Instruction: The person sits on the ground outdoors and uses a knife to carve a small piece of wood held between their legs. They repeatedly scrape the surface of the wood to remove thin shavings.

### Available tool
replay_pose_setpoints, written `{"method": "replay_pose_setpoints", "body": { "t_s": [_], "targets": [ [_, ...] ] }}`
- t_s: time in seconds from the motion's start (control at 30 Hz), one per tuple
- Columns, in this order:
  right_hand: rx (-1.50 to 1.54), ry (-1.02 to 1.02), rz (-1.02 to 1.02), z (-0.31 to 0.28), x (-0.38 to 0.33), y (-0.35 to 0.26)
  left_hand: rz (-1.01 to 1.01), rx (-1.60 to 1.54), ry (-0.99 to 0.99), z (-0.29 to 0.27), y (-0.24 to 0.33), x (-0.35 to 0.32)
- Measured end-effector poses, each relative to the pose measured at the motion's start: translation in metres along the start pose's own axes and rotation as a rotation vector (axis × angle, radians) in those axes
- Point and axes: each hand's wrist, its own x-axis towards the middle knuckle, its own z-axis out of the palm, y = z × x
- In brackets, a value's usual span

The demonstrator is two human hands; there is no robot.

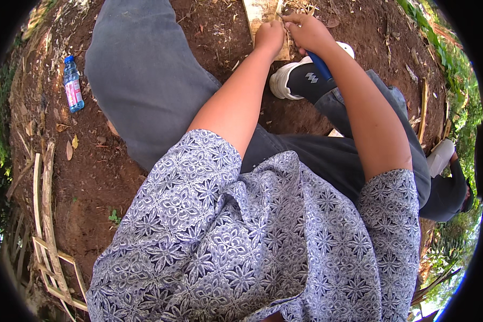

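Observation:
Both my hands meet over a pale wooden board (257,16) on the ground at the top of the head view. My left hand (270,38) is closed in a fist on the board's edge; whatever its fingers grip is hidden. Right beside it, my right hand (307,33) is wrapped round a tool with a blue handle (320,66), which sticks out below the palm toward me. The tool's working end is too small and covered to make out. My shoe (284,80), white with a dark sock, rests just below the hands.
A bottle (73,86) with a blue cap lies on the brown soil at the left. Wooden strips and a slatted frame (56,268) lie at the lower left. Another person (445,188) is at the far right, near green plants (440,37).

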Motion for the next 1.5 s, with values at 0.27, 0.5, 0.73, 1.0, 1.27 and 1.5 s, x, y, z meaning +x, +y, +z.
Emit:
{"method": "replay_pose_setpoints", "body": {
  "t_s": [0.27, 0.5, 0.73, 1.0, 1.27, 1.5],
  "targets": [
    [-0.052, -0.031, 0.063, 0.003, -0.01, -0.017, 0.091, 0.11, 0.054, 0.002, 0.007, -0.004],
    [-0.108, -0.042, 0.081, 0.004, -0.013, -0.025, 0.115, 0.252, 0.082, -0.003, 0.027, -0.025],
    [-0.131, 0.064, 0.064, 0.02, 0.0, -0.014, 0.085, 0.265, 0.073, -0.005, 0.02, -0.014],
    [-0.066, 0.255, 0.166, 0.012, 0.045, 0.023, 0.205, 0.393, 0.044, 0.006, 0.018, -0.04],
    [0.092, -0.021, 0.012, 0.0, 0.009, 0.017, 0.138, 0.282, 0.062, -0.002, 0.009, -0.016],
    [0.056, -0.103, 0.018, -0.004, 0.001, 0.012, 0.168, 0.411, 0.082, 0.003, 0.022, -0.024]
  ]
}}
